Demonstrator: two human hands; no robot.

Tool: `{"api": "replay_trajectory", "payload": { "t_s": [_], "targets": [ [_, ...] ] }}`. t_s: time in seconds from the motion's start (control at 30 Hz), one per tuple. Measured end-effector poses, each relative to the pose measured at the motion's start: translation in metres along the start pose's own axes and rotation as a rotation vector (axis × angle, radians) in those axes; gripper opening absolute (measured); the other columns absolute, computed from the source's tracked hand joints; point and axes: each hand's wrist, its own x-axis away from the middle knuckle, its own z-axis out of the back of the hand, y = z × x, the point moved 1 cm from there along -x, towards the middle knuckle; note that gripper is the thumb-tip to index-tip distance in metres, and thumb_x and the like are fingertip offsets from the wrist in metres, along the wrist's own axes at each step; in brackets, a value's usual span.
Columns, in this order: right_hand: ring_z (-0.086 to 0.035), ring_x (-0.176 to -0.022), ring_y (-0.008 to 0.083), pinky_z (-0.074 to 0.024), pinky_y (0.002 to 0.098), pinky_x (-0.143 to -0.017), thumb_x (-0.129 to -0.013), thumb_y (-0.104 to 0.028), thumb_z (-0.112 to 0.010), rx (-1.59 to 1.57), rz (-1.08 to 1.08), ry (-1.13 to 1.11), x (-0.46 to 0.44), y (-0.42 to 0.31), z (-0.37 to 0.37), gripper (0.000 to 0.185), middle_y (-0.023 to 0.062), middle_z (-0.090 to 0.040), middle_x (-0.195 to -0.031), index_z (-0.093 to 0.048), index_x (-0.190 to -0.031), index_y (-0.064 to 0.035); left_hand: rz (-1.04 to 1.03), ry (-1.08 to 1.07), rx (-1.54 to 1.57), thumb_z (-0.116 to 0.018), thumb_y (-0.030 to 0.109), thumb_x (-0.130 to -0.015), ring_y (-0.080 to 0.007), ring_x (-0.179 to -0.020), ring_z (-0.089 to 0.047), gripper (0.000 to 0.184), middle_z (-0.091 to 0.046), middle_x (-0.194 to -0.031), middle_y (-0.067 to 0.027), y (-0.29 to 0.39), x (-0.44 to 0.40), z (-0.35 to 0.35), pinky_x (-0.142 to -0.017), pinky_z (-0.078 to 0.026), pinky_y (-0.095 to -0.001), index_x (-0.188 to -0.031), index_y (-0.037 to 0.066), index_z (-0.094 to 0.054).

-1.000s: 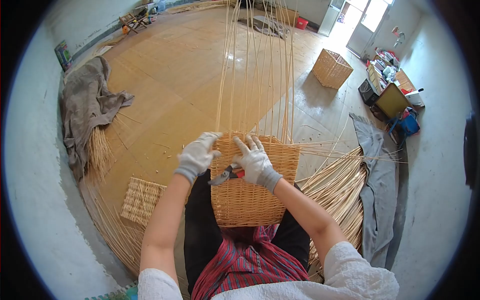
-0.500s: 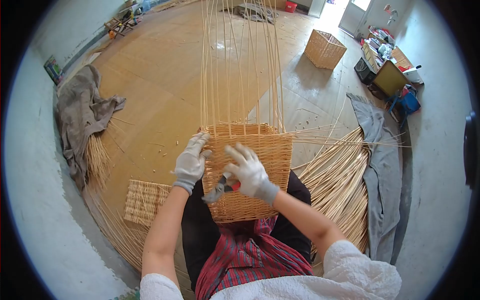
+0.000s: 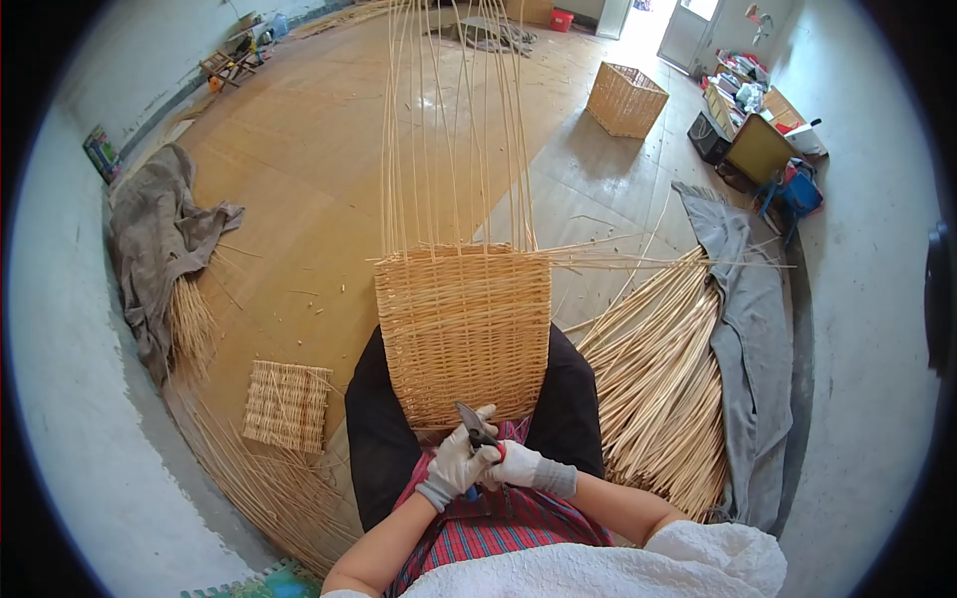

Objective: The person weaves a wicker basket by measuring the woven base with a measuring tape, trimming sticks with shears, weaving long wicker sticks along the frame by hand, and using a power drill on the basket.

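Note:
The woven wicker basket [image 3: 464, 329] rests on my lap between my knees, its long upright canes [image 3: 454, 149] rising from the far rim. Both gloved hands meet close to my body, just below the basket's near edge. My right hand [image 3: 520, 465] is closed around the pruning shears [image 3: 475, 426], whose blades point up and to the left. Against the shears and my right hand lies my left hand [image 3: 457, 463], its fingers bent; whether it grips the shears or something else is hidden.
Loose canes [image 3: 658, 389] lie at the right beside a grey cloth [image 3: 753, 379]. A small woven panel [image 3: 287, 406] is on the floor at the left, below a draped cloth [image 3: 155, 239]. Farther off stand a finished basket [image 3: 626, 101] and a folding stool [image 3: 227, 67].
Both hands have left the basket's upper part and come down together near my waist, the shears moving with my right hand. The view has shifted slightly.

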Motion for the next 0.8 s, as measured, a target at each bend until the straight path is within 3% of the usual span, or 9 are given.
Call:
{"api": "replay_trajectory", "payload": {
  "t_s": [0.2, 0.3, 0.33, 0.43, 0.57, 0.63, 0.7, 0.73, 0.8],
  "targets": [
    [-0.063, -0.064, 0.0117, -0.0505, 0.0262, -0.059, -0.09, -0.009, -0.069, -0.331, 0.158, 0.116, 0.01, -0.014, 0.06, 0.012, 0.0032, -0.066, -0.074, -0.067, -0.096, 0.0003, 0.163, -0.047, 0.229, -0.055, 0.072, -0.085, -0.0067, -0.061, -0.056, 0.1, -0.065, -0.1, -0.0078, 0.017, 0.022, -0.006, -0.056, -0.047, -0.0211, -0.153, 0.005, -0.025],
    [-0.065, -0.065, 0.0129, -0.0523, 0.0281, -0.06, -0.091, -0.014, -0.069, -0.355, 0.106, 0.06, 0.017, -0.013, 0.037, 0.012, 0.0053, -0.068, -0.073, -0.067, -0.091, -0.0022, 0.192, 0.066, 0.364, -0.055, 0.072, -0.085, -0.0045, -0.061, -0.054, 0.102, -0.064, -0.106, -0.0083, 0.022, 0.02, -0.012, -0.054, -0.046, -0.0192, -0.153, 0.004, -0.023],
    [-0.066, -0.066, 0.0132, -0.0526, 0.0285, -0.06, -0.091, -0.018, -0.071, -0.007, 0.017, 0.018, 0.022, -0.013, 0.026, 0.016, 0.0061, -0.068, -0.072, -0.065, -0.088, -0.0029, 0.138, 0.048, 0.383, -0.054, 0.073, -0.086, -0.0082, -0.075, -0.06, 0.101, -0.062, -0.113, -0.0098, -0.005, 0.024, -0.017, -0.066, -0.05, -0.0221, -0.151, 0.001, -0.025],
    [-0.067, -0.067, 0.0143, -0.0523, 0.0292, -0.059, -0.084, -0.024, -0.08, 0.036, -0.127, -0.177, 0.023, 0.044, -0.021, 0.041, 0.0064, -0.067, -0.073, -0.056, -0.11, -0.0037, 0.171, -0.045, 0.239, -0.051, 0.076, -0.085, -0.02, -0.113, -0.056, 0.102, -0.059, -0.122, -0.0128, -0.007, 0.049, -0.03, -0.098, -0.045, -0.0333, -0.149, 0.0, -0.032],
    [-0.065, -0.068, 0.0133, -0.0519, 0.0287, -0.061, -0.083, -0.022, -0.08, -0.126, -0.108, -0.116, 0.03, 0.052, -0.028, 0.039, 0.0049, -0.066, -0.076, -0.059, -0.109, -0.0022, 0.214, -0.106, 0.228, -0.045, 0.079, -0.086, -0.0248, -0.118, -0.056, 0.102, -0.058, -0.125, -0.0155, -0.009, 0.055, -0.032, -0.101, -0.044, -0.0371, -0.149, -0.001, -0.033],
    [-0.064, -0.068, 0.0128, -0.0516, 0.0282, -0.061, -0.083, -0.021, -0.08, -0.182, -0.065, -0.076, 0.027, 0.037, -0.013, 0.035, 0.0042, -0.066, -0.076, -0.061, -0.106, -0.0019, 0.038, -0.098, 0.032, -0.046, 0.077, -0.086, -0.0211, -0.102, -0.063, 0.101, -0.062, -0.12, -0.0145, -0.003, 0.043, -0.024, -0.09, -0.05, -0.0336, -0.152, 0.003, -0.029],
    [-0.063, -0.066, 0.0126, -0.0508, 0.0285, -0.06, -0.081, -0.019, -0.081, -0.293, 0.048, 0.123, 0.025, 0.023, 0.017, 0.031, 0.0027, -0.065, -0.075, -0.064, -0.101, -0.0017, 0.203, -0.104, 0.123, -0.051, 0.074, -0.087, -0.0147, -0.08, -0.065, 0.092, -0.06, -0.122, -0.0131, 0.014, 0.045, -0.019, -0.073, -0.052, -0.0288, -0.146, 0.004, -0.041],
    [-0.062, -0.063, 0.0143, -0.0501, 0.0291, -0.06, -0.084, -0.014, -0.077, -0.162, 0.247, 0.361, 0.02, 0.017, 0.039, 0.027, 0.0026, -0.063, -0.073, -0.064, -0.103, -0.0011, 0.074, -0.018, 0.151, -0.057, 0.059, -0.093, -0.0097, -0.061, -0.059, 0.064, -0.067, -0.106, -0.0102, 0.004, 0.044, -0.02, -0.06, -0.05, -0.0258, -0.126, 0.004, -0.059],
    [-0.062, -0.062, 0.0171, -0.0527, 0.0324, -0.06, -0.087, -0.008, -0.068, -0.577, 0.314, 0.676, 0.005, 0.006, 0.087, 0.02, 0.0063, -0.063, -0.074, -0.064, -0.106, 0.0001, 0.221, -0.074, 0.127, -0.057, 0.049, -0.096, -0.0098, -0.06, -0.058, 0.05, -0.067, -0.093, -0.0083, -0.006, 0.037, -0.01, -0.06, -0.049, -0.0261, -0.114, 0.003, -0.062]
  ]
}}
